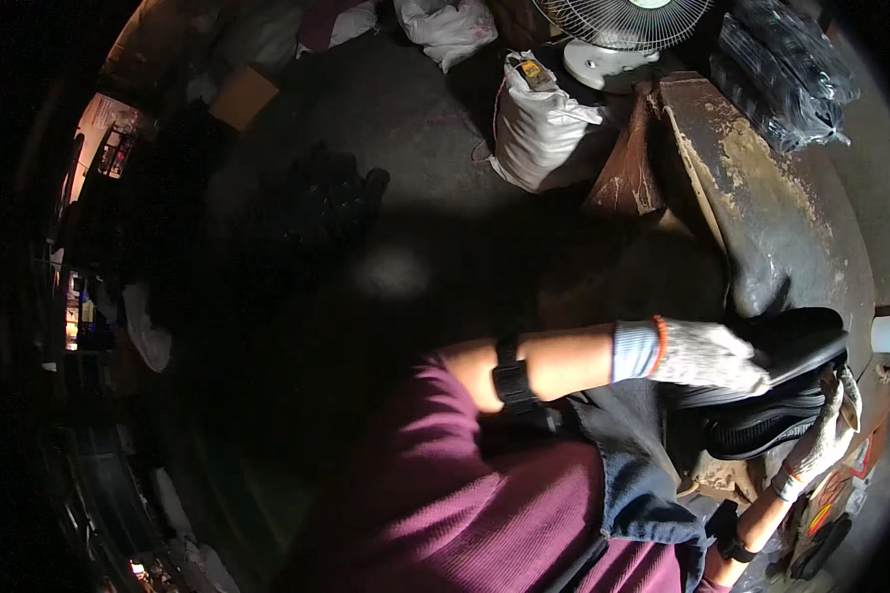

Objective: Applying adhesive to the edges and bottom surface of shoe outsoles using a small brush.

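Note:
On the right side of the head view I handle black shoe soles. My left hand (712,358), in a pale speckled knit glove with an orange cuff edge, grips the near edge of the upper black sole (806,338). Its fingers are closed and their tips partly hidden. My right hand (827,431), gloved too, is closed at the right end of the soles, fingers pointing up along them. Below the upper sole lies another black sole (761,433) with a ridged edge, between my two hands. Dark cloth (628,420) lies under my left wrist.
A worn, peeling bench or board (761,198) stands just beyond the soles. Past it are bundles in black plastic (786,74), a white sack (539,128) and a fan (618,25). A cardboard piece (244,98) lies far left. Dark items (831,539) lie at lower right.

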`<act>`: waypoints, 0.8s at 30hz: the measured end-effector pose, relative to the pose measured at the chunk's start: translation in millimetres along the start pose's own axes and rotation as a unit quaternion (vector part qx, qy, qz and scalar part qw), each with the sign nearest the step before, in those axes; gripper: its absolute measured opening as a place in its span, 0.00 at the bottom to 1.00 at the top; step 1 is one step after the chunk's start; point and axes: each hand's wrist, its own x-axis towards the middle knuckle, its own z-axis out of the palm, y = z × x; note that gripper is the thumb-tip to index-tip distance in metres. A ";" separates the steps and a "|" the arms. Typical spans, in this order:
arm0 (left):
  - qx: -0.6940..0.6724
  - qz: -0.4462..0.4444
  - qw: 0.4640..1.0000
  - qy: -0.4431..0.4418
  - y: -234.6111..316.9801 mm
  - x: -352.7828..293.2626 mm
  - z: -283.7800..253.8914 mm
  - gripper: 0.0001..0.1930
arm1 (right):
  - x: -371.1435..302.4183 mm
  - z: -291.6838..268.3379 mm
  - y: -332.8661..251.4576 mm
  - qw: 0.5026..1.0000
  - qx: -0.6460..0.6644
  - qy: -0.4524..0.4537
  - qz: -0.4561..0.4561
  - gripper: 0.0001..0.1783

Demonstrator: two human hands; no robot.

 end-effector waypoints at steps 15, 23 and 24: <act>-0.477 -0.089 0.290 0.825 -20.5 -240.2 -291.0 0.51 | 33.2 -29.9 15.9 0.980 -0.179 0.040 -0.074 0.23; -0.672 -0.350 0.558 0.339 -114.2 -127.1 -56.5 0.19 | -79.8 -20.9 -14.4 0.949 -0.233 0.169 -0.130 0.18; -0.518 -0.396 0.742 0.157 -100.2 -88.3 -14.5 0.18 | -70.2 -32.9 -0.9 0.930 -0.279 0.205 -0.126 0.18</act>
